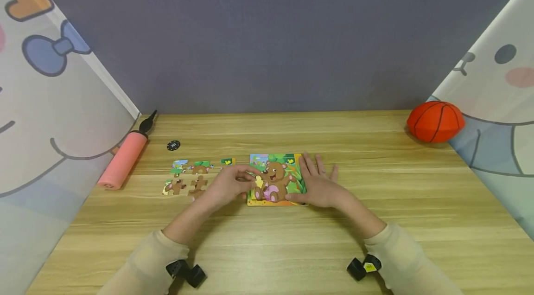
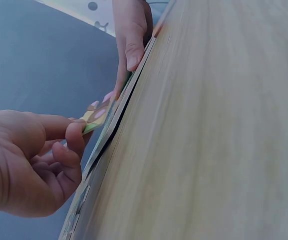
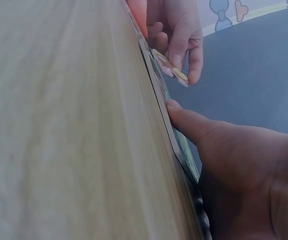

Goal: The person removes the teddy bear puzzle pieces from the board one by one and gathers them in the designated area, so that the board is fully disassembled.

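A: The puzzle piece [image 1: 259, 182] is sitting in the left hand [image 1: 228, 187], whose grip is pinching it by one edge and holding it tilted just over the left part of the bear puzzle board [image 1: 276, 179].

B: And the right hand [image 1: 319, 184]?

A: Its grip is released: the fingers are lying straight and flat on the board's right side, with the thumb pressing against the near edge.

B: What is everything resting on?

A: A bench [image 1: 375, 221] of pale wood with a long grain, standing against a dull grey-blue wall [image 1: 267, 30]. Cartoon-printed fabric panels [image 1: 46, 100] are closing it in on both sides.

B: What else is lying there?

A: Loose puzzle pieces [image 1: 192, 176] are lying in two rows just left of the board, a pink hand pump [image 1: 123, 159] with a black nozzle is lying near the left panel, a small black disc [image 1: 173, 145] is sitting beside it, and an orange ball [image 1: 435, 121], squashed in shape, is sitting at the far right corner.

B: Anything hard to make out?

A: The left hand is covering part of the loose pieces, and I cannot tell how many there are. The wrist views are showing the board only edge-on, as a thin flat card, so its picture is hidden there. The held piece is looking thin and flat too, printed in yellow and pink.
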`<state>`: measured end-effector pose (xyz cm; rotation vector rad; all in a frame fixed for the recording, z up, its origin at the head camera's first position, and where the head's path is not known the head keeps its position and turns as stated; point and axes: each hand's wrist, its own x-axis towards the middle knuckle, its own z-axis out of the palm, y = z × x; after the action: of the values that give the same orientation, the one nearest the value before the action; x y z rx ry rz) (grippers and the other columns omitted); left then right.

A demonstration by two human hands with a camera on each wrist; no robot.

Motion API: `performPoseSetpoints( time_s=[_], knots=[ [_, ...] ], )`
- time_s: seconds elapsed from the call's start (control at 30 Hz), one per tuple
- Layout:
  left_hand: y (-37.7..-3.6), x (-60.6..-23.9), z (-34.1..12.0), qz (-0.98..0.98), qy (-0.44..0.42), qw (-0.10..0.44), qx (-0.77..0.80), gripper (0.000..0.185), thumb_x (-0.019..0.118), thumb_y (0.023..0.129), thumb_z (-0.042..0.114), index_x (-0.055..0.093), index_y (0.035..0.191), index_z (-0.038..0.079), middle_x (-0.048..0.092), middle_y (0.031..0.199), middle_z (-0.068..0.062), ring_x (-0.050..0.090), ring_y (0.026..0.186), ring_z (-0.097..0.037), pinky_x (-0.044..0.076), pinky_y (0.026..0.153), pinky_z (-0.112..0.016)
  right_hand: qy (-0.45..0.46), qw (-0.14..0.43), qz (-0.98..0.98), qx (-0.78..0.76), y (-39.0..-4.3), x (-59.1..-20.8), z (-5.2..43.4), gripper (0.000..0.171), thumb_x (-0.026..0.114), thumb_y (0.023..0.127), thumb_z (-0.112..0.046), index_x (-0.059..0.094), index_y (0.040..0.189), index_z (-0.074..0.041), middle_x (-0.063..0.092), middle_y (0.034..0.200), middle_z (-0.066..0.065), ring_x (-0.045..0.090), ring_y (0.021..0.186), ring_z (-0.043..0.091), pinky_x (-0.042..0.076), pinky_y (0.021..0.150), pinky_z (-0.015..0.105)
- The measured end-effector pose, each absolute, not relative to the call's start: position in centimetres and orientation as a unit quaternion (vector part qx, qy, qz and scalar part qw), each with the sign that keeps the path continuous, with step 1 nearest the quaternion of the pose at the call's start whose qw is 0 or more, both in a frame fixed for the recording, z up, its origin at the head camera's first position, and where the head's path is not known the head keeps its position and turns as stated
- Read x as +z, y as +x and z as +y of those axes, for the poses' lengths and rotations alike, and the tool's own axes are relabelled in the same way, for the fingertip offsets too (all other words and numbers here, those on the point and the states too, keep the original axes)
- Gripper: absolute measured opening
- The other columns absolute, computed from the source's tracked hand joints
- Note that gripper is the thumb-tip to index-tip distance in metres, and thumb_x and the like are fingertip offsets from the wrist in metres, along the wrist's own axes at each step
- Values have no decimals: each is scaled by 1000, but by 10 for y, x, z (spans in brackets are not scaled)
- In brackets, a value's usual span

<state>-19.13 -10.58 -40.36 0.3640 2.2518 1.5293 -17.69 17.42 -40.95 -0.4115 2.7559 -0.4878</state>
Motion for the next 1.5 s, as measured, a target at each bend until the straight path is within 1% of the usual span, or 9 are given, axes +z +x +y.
performPoseSetpoints(
  time_s=[0.1,0.2,0.4,0.7,0.9,1.17,1.4,1.5],
  knots=[
    [-192,-403,-110,790,127,197,566,30,70,93,0,69,122,6,70,97,-10,58,63,-17,47,53,-22,-141,153,964,-164,-176,-409,174,118,60,88,-72,-2,161,-3,-12,167,15,-16,149,44,-13,102,81],
    [-192,-403,-115,786,127,198,572,30,70,94,1,68,124,4,69,99,-12,58,63,-18,47,53,-23,-140,153,965,-163,-176,-409,173,118,61,88,-72,-1,161,-3,-11,167,15,-15,149,44,-13,103,80],
    [-193,-405,-126,794,109,198,565,30,72,94,5,69,124,8,70,102,-10,61,62,-20,48,54,-25,-136,151,966,-163,-176,-411,174,119,60,87,-74,-2,162,-5,-11,168,13,-15,150,43,-13,103,79],
    [-191,-406,-141,807,111,185,550,29,72,93,5,70,122,8,71,98,-8,58,60,-19,43,50,-23,-135,149,966,-160,-176,-410,174,118,60,87,-74,-2,162,-5,-10,168,13,-15,150,42,-13,104,79],
    [-189,-405,-153,805,106,189,552,30,72,94,8,69,124,7,70,99,-9,56,59,-18,41,48,-22,-136,148,966,-162,-175,-410,174,118,60,87,-74,-1,162,-5,-10,168,14,-14,150,43,-12,104,79],
    [-187,-405,-169,796,110,197,562,32,71,94,5,68,126,1,71,99,-11,54,58,-15,40,47,-21,-136,146,966,-164,-175,-410,174,118,60,87,-73,-1,162,-4,-10,168,14,-15,150,43,-13,103,79],
    [-183,-407,-181,799,85,199,561,32,72,94,9,69,126,4,70,101,-11,53,59,-15,39,48,-22,-137,147,965,-166,-174,-409,174,118,60,87,-73,-1,161,-4,-10,168,14,-14,150,44,-13,103,79],
    [-181,-407,-187,801,82,195,559,33,72,94,10,68,126,3,69,101,-11,54,60,-14,39,48,-22,-137,148,965,-166,-174,-409,173,118,60,87,-73,-1,161,-4,-10,168,15,-14,150,44,-13,103,79]
  ],
)
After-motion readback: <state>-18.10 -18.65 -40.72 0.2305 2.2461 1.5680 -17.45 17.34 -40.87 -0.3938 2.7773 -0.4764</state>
